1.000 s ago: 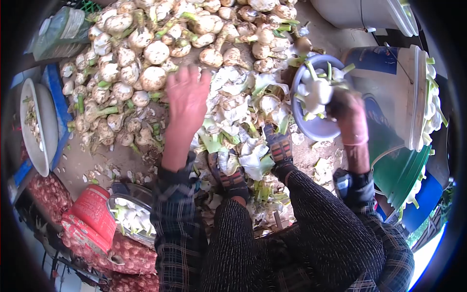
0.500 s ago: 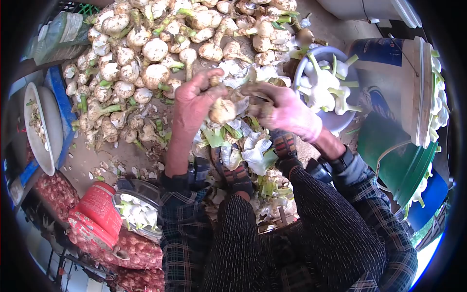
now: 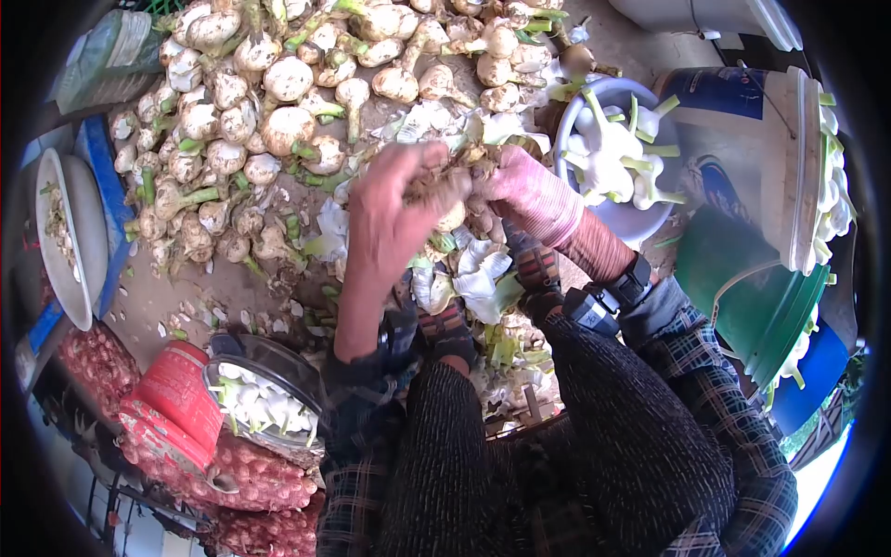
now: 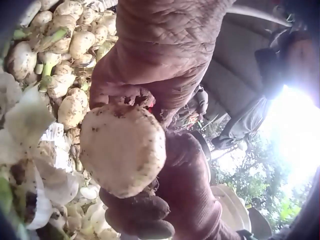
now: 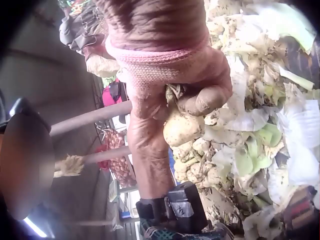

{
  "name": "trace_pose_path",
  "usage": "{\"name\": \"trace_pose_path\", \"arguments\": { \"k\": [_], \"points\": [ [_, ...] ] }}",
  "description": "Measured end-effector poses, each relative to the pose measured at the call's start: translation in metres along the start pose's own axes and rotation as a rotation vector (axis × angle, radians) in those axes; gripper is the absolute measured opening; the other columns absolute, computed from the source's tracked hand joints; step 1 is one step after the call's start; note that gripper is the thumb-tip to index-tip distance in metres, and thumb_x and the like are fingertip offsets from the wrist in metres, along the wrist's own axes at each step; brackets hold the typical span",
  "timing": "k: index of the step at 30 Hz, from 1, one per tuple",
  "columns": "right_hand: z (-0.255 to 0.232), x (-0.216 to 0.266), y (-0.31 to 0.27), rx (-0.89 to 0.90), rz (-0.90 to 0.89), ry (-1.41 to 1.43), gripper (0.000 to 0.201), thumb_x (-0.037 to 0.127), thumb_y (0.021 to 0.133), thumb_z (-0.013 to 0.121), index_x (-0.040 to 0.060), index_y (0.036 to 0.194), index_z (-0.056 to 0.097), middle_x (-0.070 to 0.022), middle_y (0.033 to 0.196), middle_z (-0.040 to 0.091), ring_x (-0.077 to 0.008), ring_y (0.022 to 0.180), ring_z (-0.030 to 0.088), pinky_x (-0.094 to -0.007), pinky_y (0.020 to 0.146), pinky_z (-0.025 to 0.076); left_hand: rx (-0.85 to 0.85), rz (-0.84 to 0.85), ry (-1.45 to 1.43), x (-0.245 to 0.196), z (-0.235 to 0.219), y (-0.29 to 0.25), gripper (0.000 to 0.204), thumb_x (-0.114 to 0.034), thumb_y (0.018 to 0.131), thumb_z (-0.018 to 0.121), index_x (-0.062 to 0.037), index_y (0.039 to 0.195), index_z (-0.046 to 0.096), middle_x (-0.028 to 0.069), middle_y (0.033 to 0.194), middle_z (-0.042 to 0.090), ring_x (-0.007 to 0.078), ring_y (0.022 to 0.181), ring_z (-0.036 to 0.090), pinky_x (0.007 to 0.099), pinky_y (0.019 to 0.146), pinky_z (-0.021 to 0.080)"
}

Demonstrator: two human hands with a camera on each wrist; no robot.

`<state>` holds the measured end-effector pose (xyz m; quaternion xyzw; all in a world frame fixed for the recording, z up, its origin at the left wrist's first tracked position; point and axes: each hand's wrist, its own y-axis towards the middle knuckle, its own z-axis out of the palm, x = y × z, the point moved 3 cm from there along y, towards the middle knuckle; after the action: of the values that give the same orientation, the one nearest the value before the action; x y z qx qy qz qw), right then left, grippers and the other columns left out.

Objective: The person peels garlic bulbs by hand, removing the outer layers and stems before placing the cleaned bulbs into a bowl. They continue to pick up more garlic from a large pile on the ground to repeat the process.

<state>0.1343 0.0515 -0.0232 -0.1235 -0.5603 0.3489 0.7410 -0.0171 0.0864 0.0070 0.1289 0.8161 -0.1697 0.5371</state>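
Note:
Both hands meet in front of the person, over a heap of peeled skins [image 3: 487, 288]. My bare left hand [image 3: 379, 209] has its fingers curled round a garlic bulb [image 4: 122, 150], whose pale round face shows large in the left wrist view. Close against it, my right hand [image 3: 534, 190], in a pinkish knitted glove [image 5: 155, 75], pinches at the stem and outer skin of the same bulb. In the right wrist view the bulb hangs below the gloved fingers, its green-brown stem between them. The fingertips of both hands are partly hidden.
Unpeeled garlic [image 3: 288, 79] lies piled beyond the hands. On the right stands a grey-purple basin [image 3: 566, 186] of white peeled bulbs, beside a large white bucket [image 3: 742, 148] and a green one [image 3: 752, 320]. A red tub [image 3: 181, 390] and mesh sacks [image 3: 251, 478] are at lower left.
The right hand let peeled garlic go at the basin and came left to the left hand. Both now work on an unpeeled bulb, turned and drawn closer together since half a second ago.

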Motion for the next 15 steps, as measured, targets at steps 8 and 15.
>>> {"name": "trace_pose_path", "arguments": {
  "k": [8,15],
  "points": [
    [0.003,-0.002,0.0,0.082,0.037,0.405,0.022,0.011,0.077,0.056,-0.0068,0.065,0.054,-0.0133,0.056,0.055,-0.0193,0.044,0.057,-0.0252,0.039,0.049,-0.078,0.097,0.189,0.003,0.013,-0.039,0.047,-0.004,0.065,0.069,-0.0008,0.108,0.053,0.0131,0.107,0.055,0.0251,0.098,0.055,0.0334,0.083,0.044],
    [0.004,0.008,-0.005,0.102,-0.001,0.453,0.017,0.008,0.076,0.056,-0.0081,0.072,0.055,-0.0116,0.059,0.058,-0.0164,0.048,0.059,-0.0252,0.045,0.05,-0.104,-0.028,-0.248,0.022,0.014,-0.037,0.046,-0.003,0.067,0.07,0.0007,0.109,0.052,0.0133,0.108,0.055,0.0213,0.097,0.055,0.0293,0.079,0.046]
  ]
}}
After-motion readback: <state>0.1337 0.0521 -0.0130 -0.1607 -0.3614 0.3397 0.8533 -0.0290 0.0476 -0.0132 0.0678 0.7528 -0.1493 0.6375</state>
